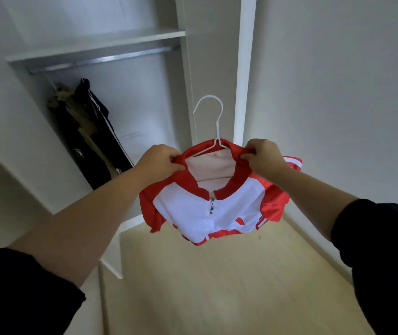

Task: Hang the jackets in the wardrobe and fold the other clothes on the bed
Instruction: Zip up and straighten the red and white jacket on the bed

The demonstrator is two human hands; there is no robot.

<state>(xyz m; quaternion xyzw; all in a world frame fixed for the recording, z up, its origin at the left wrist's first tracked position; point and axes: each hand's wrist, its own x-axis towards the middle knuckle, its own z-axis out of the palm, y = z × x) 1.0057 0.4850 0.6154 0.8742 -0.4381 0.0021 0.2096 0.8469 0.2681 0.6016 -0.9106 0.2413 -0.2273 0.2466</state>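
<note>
From where I stand, the open wardrobe (96,42) takes up the left of the room. A metal rail (101,59) runs under its top shelf, and a dark jacket (91,112) hangs at the rail's left end with something tan beside it. The rest of the rail looks free.

The person's left hand (159,163) is out in front of the opening, its grip pinched tight on the left side of a red collar. The collar belongs to a red-and-white jacket (207,209) that is held in the air in front of the wardrobe, above the pale floor (217,286) and well apart from the rail. It is zipped at the front. A thin white hanger (217,135) sits inside the neck with its hook standing up clear of the cloth. The right hand (263,157) mirrors the left, its grip closed on the right side of the collar.

I judge the jacket to be light and soft. It droops and bunches below the hands and has no stiffness of its own, and the cloth looks smooth enough to slide off the wire shoulders. The collar serves for settling it on the hanger, but the hanger's neck just under the hook looks the better place to hold it for the lift to the rail.
</note>
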